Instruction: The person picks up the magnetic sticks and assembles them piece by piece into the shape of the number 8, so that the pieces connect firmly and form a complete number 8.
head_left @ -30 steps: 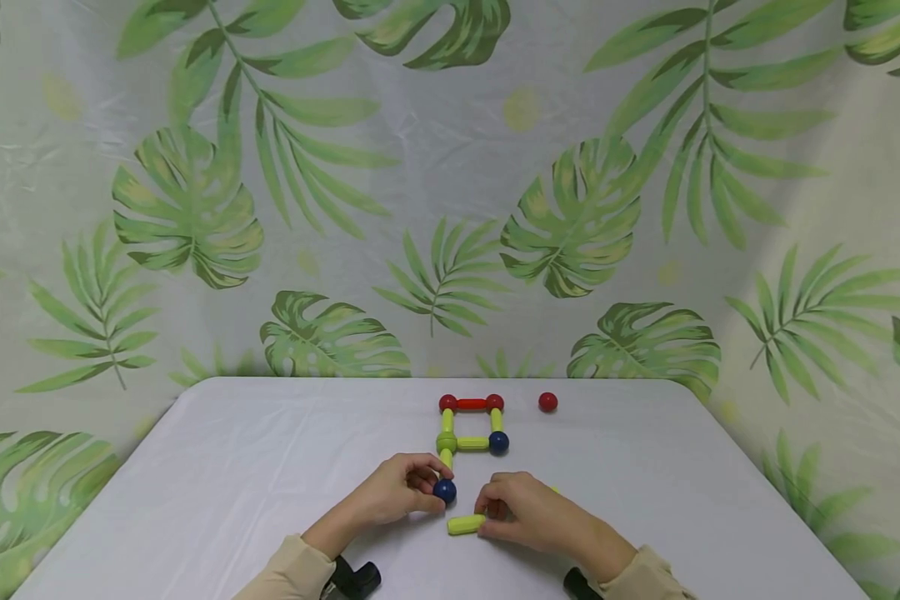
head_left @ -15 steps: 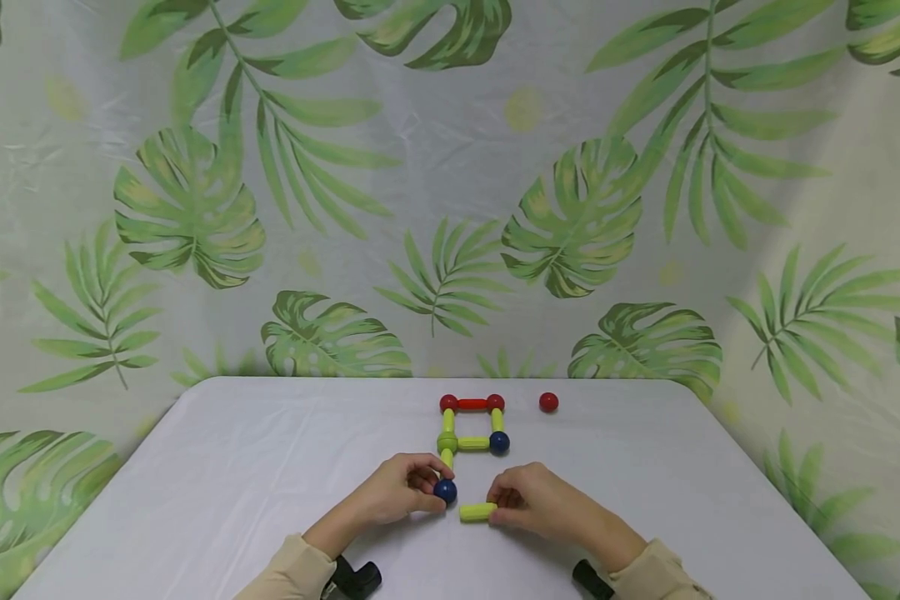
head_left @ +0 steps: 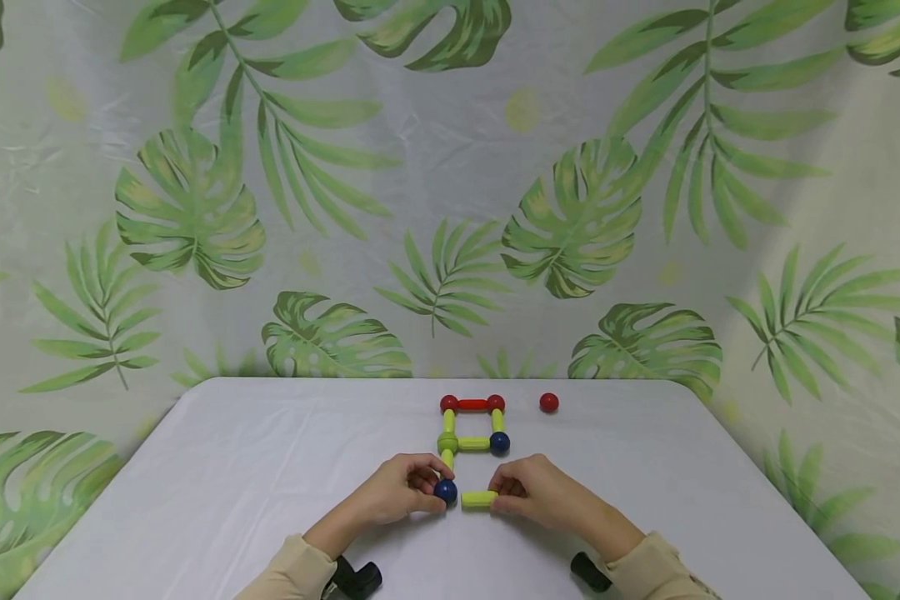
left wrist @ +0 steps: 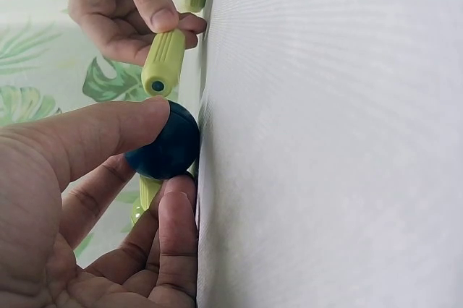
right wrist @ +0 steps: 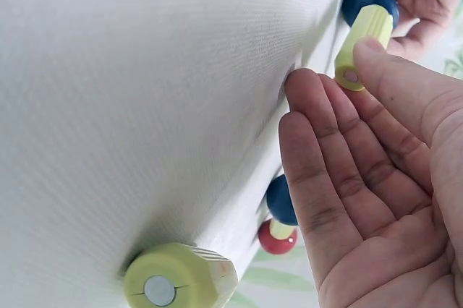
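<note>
My left hand steadies a dark blue ball between thumb and fingers, down at the white tabletop. That ball sits at the near end of a yellow-green rod, which runs back to a yellow-green ball. A loose yellow-green magnetic rod is pinched by the thumb and fingers of my right hand. It points left at the blue ball, a small gap between them in the head view. In the left wrist view the rod's end shows a dark round centre.
Behind the hands, rods and balls form a flat square, with a red rod along its far side and a blue ball at its near right corner. A loose red ball lies right of it. Another yellow-green rod lies near the right wrist.
My right hand has moved the rod away from the table's near edge and slightly right, bringing it level with the blue ball. The left hand stays on the ball.
</note>
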`<action>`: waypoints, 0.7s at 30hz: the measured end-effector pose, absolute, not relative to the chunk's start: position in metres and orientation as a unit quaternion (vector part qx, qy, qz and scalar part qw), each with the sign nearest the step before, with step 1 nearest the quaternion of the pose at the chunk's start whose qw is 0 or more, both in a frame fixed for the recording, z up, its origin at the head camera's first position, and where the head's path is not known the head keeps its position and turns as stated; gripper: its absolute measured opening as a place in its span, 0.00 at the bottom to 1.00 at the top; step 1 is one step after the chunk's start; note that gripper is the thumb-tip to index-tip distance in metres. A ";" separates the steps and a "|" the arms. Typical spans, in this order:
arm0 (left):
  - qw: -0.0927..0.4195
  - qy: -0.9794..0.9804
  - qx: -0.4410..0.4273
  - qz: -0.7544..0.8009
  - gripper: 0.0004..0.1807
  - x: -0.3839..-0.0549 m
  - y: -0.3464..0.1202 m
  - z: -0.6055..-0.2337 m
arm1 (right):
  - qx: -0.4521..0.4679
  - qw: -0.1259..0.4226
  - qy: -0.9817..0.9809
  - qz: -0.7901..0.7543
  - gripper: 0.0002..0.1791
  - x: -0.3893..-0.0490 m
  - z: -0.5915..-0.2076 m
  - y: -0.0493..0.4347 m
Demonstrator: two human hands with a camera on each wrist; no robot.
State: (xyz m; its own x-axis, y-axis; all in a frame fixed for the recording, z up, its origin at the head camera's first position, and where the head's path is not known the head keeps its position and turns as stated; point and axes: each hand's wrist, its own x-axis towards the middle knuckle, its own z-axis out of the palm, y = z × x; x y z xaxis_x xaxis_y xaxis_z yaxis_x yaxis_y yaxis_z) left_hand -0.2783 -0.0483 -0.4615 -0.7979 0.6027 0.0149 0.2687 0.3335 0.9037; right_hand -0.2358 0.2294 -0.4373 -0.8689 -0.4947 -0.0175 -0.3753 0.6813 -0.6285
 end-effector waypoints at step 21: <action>0.169 0.800 0.265 0.511 0.18 -0.279 -0.047 -0.462 | -0.250 0.071 0.914 -0.311 0.05 -0.241 -0.439 0.228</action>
State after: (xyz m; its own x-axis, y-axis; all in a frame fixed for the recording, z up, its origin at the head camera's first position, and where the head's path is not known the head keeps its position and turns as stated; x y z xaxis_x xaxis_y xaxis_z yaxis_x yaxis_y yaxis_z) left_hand -0.2791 -0.0469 -0.4624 -0.8023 0.5969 0.0001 0.2514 0.3377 0.9071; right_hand -0.2411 0.2277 -0.4390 -0.8651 -0.5009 0.0261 -0.4131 0.6821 -0.6034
